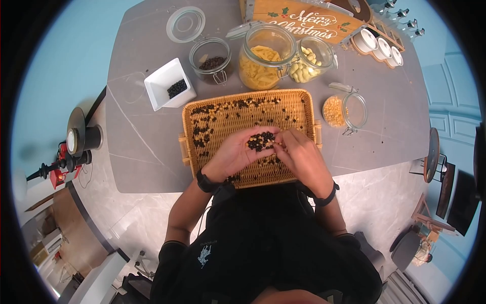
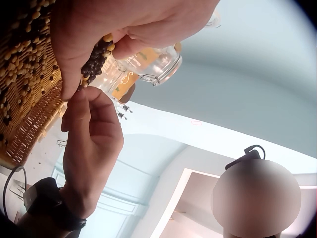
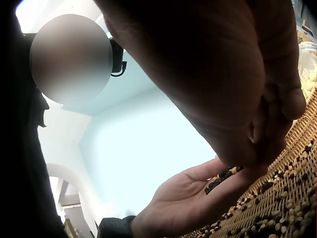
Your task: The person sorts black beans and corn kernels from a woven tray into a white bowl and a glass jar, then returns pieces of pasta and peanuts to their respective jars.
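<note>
My left hand lies palm up over the wicker tray, holding a small pile of black beans mixed with yellow corn kernels. At the fingertip end of that palm, the thumb and forefinger of my right hand pinch at the beans; its other fingers are curled. The left wrist view shows dark beans in the left palm and the right fingertips meeting beside them. From the right wrist, the back of my right hand covers much of the pile. More black beans and kernels lie scattered on the tray.
A white square bowl holding black beans stands left of the tray. Behind it are jars of dark beans, yellow pasta and pale nuts. A tipped jar of corn kernels lies right. A "Merry Christmas" wooden box stands at the back.
</note>
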The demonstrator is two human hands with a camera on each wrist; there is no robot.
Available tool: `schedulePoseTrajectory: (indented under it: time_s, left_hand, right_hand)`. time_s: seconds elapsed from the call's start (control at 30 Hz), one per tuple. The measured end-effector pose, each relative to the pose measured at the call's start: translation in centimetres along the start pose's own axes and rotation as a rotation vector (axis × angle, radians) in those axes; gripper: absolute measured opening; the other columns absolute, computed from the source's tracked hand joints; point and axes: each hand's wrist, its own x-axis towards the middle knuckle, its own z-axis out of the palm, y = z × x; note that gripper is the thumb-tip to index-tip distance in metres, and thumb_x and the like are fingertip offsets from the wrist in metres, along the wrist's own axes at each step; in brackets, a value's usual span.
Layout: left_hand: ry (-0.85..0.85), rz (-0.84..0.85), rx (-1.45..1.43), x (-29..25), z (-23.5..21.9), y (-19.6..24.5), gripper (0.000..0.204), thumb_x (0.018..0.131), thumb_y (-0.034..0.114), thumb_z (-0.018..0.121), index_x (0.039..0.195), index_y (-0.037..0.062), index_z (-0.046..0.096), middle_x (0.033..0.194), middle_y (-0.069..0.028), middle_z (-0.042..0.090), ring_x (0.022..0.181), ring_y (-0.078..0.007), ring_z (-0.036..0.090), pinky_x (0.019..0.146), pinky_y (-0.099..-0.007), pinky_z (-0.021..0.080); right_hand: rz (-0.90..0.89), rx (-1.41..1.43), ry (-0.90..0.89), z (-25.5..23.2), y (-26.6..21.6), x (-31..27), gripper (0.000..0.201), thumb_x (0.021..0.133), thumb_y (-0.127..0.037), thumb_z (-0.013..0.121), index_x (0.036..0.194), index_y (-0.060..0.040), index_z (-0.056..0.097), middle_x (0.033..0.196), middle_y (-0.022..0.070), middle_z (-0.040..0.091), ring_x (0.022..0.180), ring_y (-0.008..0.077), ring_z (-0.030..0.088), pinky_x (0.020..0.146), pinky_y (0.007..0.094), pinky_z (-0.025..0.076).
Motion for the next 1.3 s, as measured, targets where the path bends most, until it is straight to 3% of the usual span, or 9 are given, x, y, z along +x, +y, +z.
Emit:
schedulePoseTrajectory:
  time_s: [0.3,0.6,0.7,0.9,1.1,1.3]
  left_hand:
    - [-0.039,0.027,-0.032,-0.1,0.0,0.1,0.054,0.116,0.025,0.039,0.151,-0.0159,0.046,0.148,-0.0224,0.06,0.136,-0.0295,0.063,0.119,-0.0472,0.051]
    - [-0.012,0.012,-0.031,-0.2,1.0,0.1,0.055,0.115,0.026,0.042,0.153,-0.0145,0.044,0.151,-0.0218,0.057,0.14,-0.0285,0.057,0.125,-0.0504,0.043]
    - [-0.04,-0.006,-0.099,-0.2,1.0,0.1,0.05,0.115,0.024,0.044,0.149,-0.0123,0.049,0.145,-0.0181,0.061,0.136,-0.0257,0.06,0.122,-0.0465,0.047]
    - [-0.058,-0.028,-0.106,-0.2,0.8,0.0,0.052,0.115,0.025,0.044,0.15,-0.0128,0.048,0.145,-0.0194,0.061,0.136,-0.0261,0.06,0.122,-0.0482,0.048]
    - [-0.05,-0.083,-0.09,-0.1,-0.4,-0.3,0.053,0.115,0.029,0.043,0.149,-0.0122,0.05,0.138,-0.0177,0.066,0.127,-0.0258,0.067,0.113,-0.0449,0.056]
    - [0.009,-0.066,-0.034,-0.2,-0.4,-0.3,0.056,0.115,0.03,0.042,0.151,-0.0129,0.048,0.142,-0.0206,0.064,0.131,-0.0285,0.065,0.114,-0.0483,0.055]
  right_hand:
    - [-0.086,-0.019,0.106,0.6,-0.2,-0.1,0.016,0.094,-0.007,0.074,0.105,-0.0018,0.065,0.102,0.0155,0.066,0.092,0.0389,0.07,0.075,0.0479,0.059]
    - [-0.077,-0.026,0.138,1.0,-0.6,0.1,0.013,0.094,-0.006,0.075,0.104,-0.0005,0.068,0.101,0.0146,0.068,0.091,0.0378,0.07,0.077,0.0464,0.058]
    - [-0.084,-0.048,0.119,1.0,-0.6,0.2,0.012,0.095,-0.008,0.073,0.103,0.0006,0.068,0.107,0.016,0.069,0.093,0.0384,0.072,0.076,0.0472,0.061]
    - [-0.08,-0.001,0.085,0.5,-1.0,0.3,0.013,0.095,-0.006,0.072,0.105,0.0011,0.068,0.109,0.0169,0.07,0.095,0.0399,0.071,0.08,0.0479,0.061]
    - [-0.088,0.034,0.019,0.1,-0.8,0.1,0.014,0.095,-0.003,0.07,0.108,0.0006,0.066,0.112,0.018,0.068,0.101,0.0413,0.07,0.084,0.0479,0.06]
    - [-0.15,-0.075,0.031,0.4,-1.0,0.1,0.017,0.091,-0.002,0.07,0.108,-0.0001,0.065,0.113,0.0178,0.067,0.102,0.0395,0.071,0.082,0.0473,0.059]
